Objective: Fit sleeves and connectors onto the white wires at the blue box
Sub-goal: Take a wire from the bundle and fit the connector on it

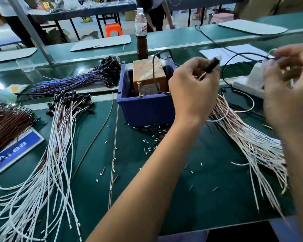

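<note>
The blue box (143, 109) stands mid-table with a taped cardboard carton (148, 74) inside it. My left hand (194, 89) is raised just right of the box and pinches a black connector (212, 64) at its fingertips. My right hand (287, 88) is blurred at the far right, its fingers curled around a thin white wire (271, 52) near its top. A fan of bare white wires (252, 142) lies under my right hand. Another bundle of white wires (56, 154), tipped with black connectors (68, 98), lies to the left. Small sleeves (154, 137) are scattered on the green mat.
Blue-purple wires (73, 81) and brown wires (5, 126) lie at the left, by a blue sign (16, 151). A bottle (141, 32) stands behind the box. A white power strip (248, 84) with black cables sits at the right. A thin rod (114, 145) lies on the mat.
</note>
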The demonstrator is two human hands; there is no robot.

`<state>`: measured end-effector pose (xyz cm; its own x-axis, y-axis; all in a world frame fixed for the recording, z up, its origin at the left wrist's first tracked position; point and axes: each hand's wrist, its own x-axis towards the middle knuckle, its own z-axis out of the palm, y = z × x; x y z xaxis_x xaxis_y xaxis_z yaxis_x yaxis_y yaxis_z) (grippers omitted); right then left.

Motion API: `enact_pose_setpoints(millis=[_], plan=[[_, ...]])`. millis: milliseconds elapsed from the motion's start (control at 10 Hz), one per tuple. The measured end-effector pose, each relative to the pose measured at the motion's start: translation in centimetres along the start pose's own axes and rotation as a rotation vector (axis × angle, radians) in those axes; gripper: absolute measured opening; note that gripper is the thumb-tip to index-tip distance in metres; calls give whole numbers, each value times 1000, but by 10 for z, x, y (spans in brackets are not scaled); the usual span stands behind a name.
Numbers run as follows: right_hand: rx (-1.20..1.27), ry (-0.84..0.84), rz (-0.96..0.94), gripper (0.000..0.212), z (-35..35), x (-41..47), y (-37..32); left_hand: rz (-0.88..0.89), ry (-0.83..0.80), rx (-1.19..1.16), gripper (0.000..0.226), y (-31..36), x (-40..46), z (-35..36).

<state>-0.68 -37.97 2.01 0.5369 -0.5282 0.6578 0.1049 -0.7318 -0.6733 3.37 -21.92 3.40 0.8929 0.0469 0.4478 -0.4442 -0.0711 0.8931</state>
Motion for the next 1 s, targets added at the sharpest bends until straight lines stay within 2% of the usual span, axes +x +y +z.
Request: enact_pose_setpoints(millis=[100, 200, 300, 400, 500, 600, 700, 800, 900, 1000], plan=[[-63, -346, -247, 38, -11, -3, -22, -155, -35, -175, 27, 17, 9, 22], [30, -679, -152, 37, -17, -9, -35, -340, -73, -451, 31, 35, 20, 36], [34, -665, -182, 43, -30, -3, -24, -445, -106, -679, 42, 50, 34, 39], [-92, -659, -211, 48, -51, 16, -14, -501, -153, -925, 54, 59, 47, 39], [-214, -624, -268, 43, -79, 53, 32, -517, -158, -1071, 57, 66, 61, 41], [-243, -594, -281, 36, -103, 68, 77, -558, -102, -1045, 58, 64, 74, 44], [-215, -677, -239, 31, -108, 52, 74, -611, -108, -878, 57, 56, 78, 49], [-388, -772, -145, 21, -90, 26, 28, -763, -196, -573, 36, 36, 71, 65], [-475, -849, 47, 32, -59, 11, 17, -742, -266, -272, 29, 18, 72, 82], [-574, -896, 160, 38, -36, -6, 28, -819, -235, -133, 29, -5, 58, 88]])
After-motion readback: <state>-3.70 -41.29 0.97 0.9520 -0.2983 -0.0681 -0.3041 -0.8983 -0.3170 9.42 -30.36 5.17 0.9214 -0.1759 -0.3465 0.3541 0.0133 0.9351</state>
